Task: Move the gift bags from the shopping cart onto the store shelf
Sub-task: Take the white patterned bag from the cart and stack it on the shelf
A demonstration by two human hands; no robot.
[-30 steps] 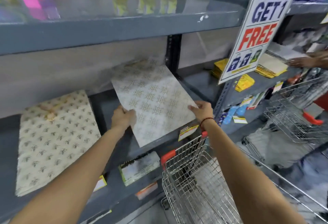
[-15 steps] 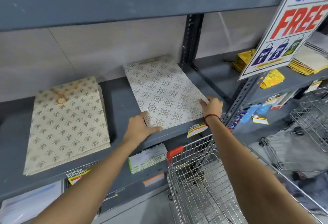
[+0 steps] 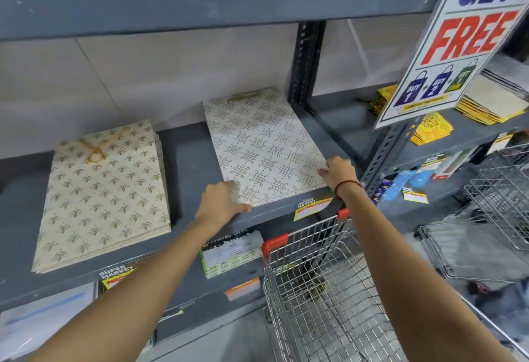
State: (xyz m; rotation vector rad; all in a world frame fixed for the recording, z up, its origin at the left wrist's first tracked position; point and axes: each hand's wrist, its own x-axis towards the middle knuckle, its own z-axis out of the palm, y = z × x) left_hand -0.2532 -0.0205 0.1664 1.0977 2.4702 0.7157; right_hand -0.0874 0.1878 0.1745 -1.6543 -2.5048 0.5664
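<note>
A stack of white gift bags with a gold knot pattern (image 3: 260, 144) lies flat on the grey store shelf (image 3: 189, 161). My left hand (image 3: 220, 201) grips its near left corner at the shelf's front edge. My right hand (image 3: 337, 171) holds its near right corner. A second stack of cream gift bags with a leaf pattern (image 3: 103, 192) rests on the same shelf to the left. The wire shopping cart (image 3: 317, 284) stands below my hands, and I see no bags in it.
A "GET FREE" sign (image 3: 458, 46) hangs at the upper right. Yellow and cream packets (image 3: 486, 101) sit on the neighbouring shelf. More wire carts (image 3: 498, 189) stand at the right. A dark upright post (image 3: 306, 61) divides the shelf bays.
The knot-pattern bags went from tilted in the air to lying flat on the shelf. Both hands have stayed on the stack's near corners since half a second ago.
</note>
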